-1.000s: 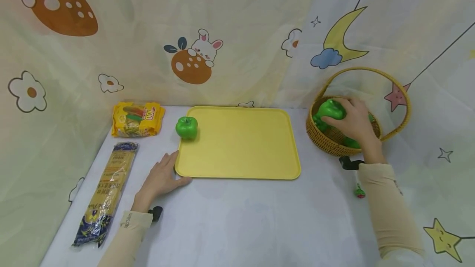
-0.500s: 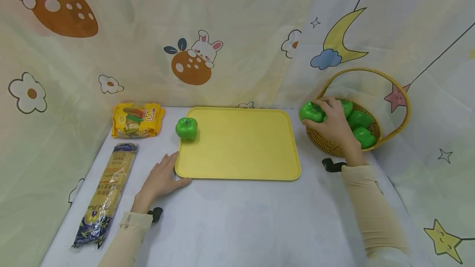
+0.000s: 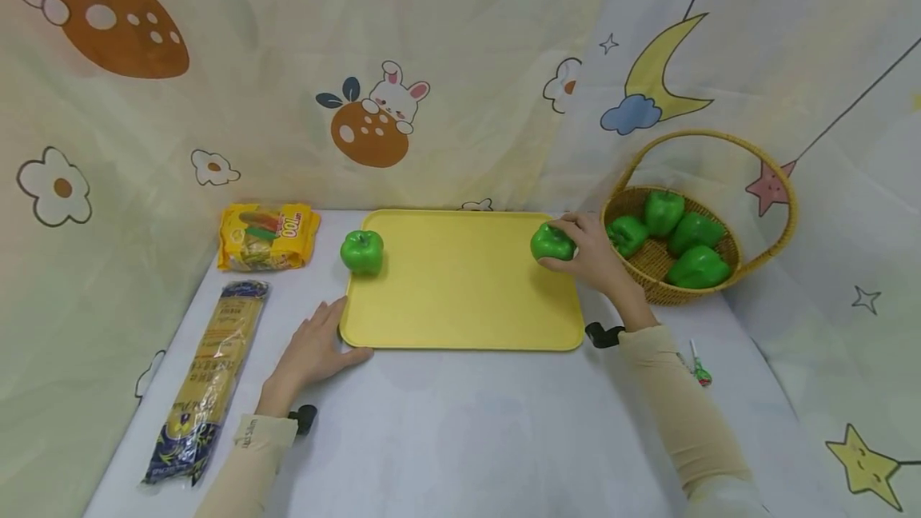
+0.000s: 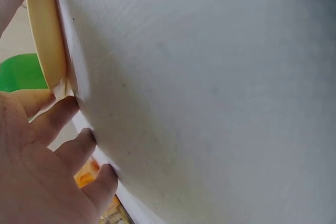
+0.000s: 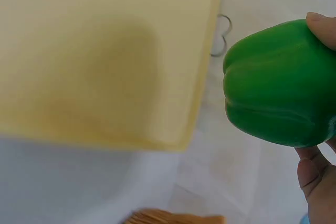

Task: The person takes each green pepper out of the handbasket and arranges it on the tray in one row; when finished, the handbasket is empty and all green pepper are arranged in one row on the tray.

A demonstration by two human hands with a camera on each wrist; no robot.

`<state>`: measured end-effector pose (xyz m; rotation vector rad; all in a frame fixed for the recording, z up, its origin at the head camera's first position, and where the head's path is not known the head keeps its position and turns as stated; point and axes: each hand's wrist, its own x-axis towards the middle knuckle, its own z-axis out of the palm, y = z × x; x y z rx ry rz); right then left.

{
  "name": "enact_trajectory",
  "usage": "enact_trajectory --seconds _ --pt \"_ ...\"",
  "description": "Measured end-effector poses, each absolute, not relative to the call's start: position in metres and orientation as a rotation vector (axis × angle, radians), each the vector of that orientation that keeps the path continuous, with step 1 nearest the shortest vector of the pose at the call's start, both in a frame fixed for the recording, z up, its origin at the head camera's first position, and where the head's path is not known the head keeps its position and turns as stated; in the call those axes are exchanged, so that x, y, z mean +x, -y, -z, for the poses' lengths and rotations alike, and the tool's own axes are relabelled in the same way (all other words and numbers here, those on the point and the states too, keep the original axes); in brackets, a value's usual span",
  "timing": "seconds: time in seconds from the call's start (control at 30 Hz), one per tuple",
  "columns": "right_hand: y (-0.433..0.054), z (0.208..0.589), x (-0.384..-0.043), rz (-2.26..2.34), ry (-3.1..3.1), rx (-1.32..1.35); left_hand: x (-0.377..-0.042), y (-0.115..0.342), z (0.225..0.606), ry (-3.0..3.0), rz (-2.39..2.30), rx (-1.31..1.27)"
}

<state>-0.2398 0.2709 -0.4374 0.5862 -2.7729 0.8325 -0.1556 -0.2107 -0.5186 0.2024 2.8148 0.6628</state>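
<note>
My right hand (image 3: pixel 593 256) grips a green bell pepper (image 3: pixel 552 242) over the right end of the yellow tray (image 3: pixel 460 286). In the right wrist view that bell pepper (image 5: pixel 281 85) sits between thumb and fingers, with a shadow on the tray below. At the tray's front left corner lies my left hand (image 3: pixel 314 348), fingers relaxed and touching the tray's edge. The left wrist view has its fingertips down on the white table beside the tray rim (image 4: pixel 47 30). Another green bell pepper (image 3: pixel 362 253) stands at the tray's left edge.
A wicker basket (image 3: pixel 640 282) with a tall handle holds several green bell peppers at the right. Left of the tray lie a yellow noodle packet (image 3: pixel 266 237) and a long spaghetti pack (image 3: pixel 209 382). A small lollipop (image 3: pixel 700 370) lies near the right sleeve.
My right hand has lifted the bell pepper out of the basket and carried it left, over the tray. The left hand has stayed at the tray's corner.
</note>
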Motion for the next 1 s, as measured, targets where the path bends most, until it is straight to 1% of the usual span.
enact_trajectory --seconds 0.2,0.37,0.6,1.0 --pt "-0.251 0.462 -0.240 -0.923 2.806 0.661 -0.154 0.210 0.519 -2.813 -0.666 0.209" --pt "-0.238 0.473 -0.242 -0.960 2.855 0.720 -0.153 0.210 0.520 -2.817 -0.655 0.203" --pt "-0.225 0.475 -0.246 -0.958 2.916 0.736 -0.152 0.209 0.516 -2.832 -0.663 0.207" --pt "-0.211 0.469 -0.256 -0.994 3.049 0.665 -0.152 0.210 0.516 -2.829 -0.669 0.215"
